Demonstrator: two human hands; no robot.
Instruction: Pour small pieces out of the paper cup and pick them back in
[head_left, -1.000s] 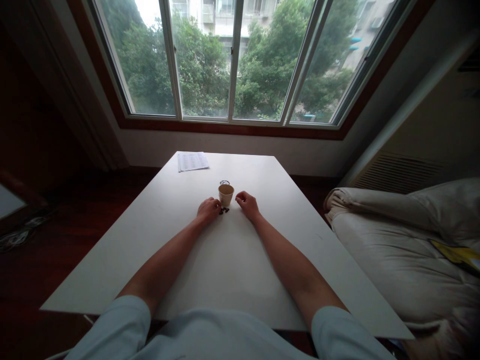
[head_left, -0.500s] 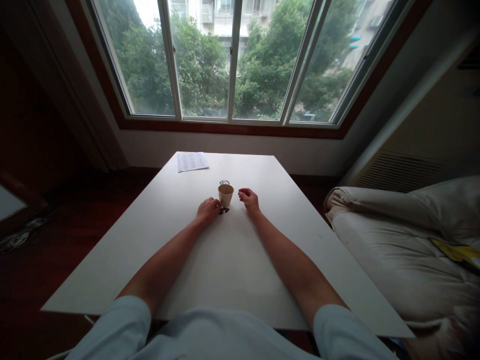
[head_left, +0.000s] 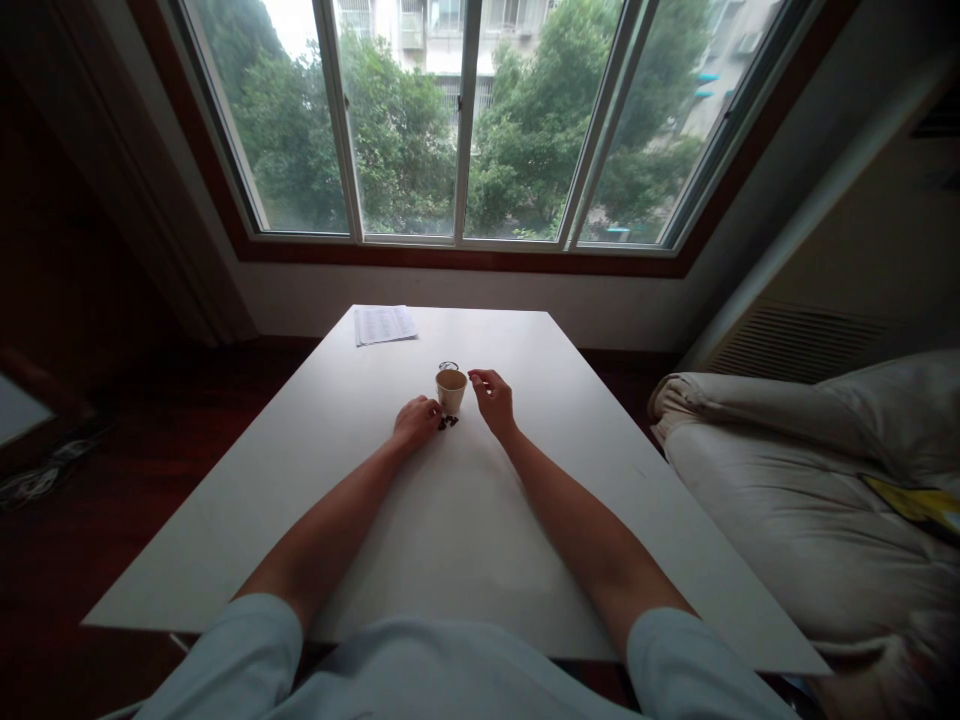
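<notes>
A small light-brown paper cup point(head_left: 451, 398) stands upright on the white table, its mouth facing up. Just in front of it lie several small dark pieces point(head_left: 448, 423), too small to name. My left hand point(head_left: 418, 420) rests on the table beside the cup's lower left, fingers curled in at the edge of the dark pieces. Whatever those fingertips hold, if anything, is hidden. To the right of the cup, my right hand point(head_left: 493, 396) is raised, with thumb and fingers pinched together close to the rim. What sits in the pinch is too small to make out.
Behind the cup lies a thin dark looped thing point(head_left: 448, 365). Printed paper sheets point(head_left: 385, 325) lie at the far left corner of the white table point(head_left: 480, 540). A padded sofa point(head_left: 780, 500) stands to the right, and a window point(head_left: 465, 130) is beyond the table.
My right hand has moved slightly left and away from me, so its fingertips are nearer the cup's rim. My left hand and the cup have stayed in place.
</notes>
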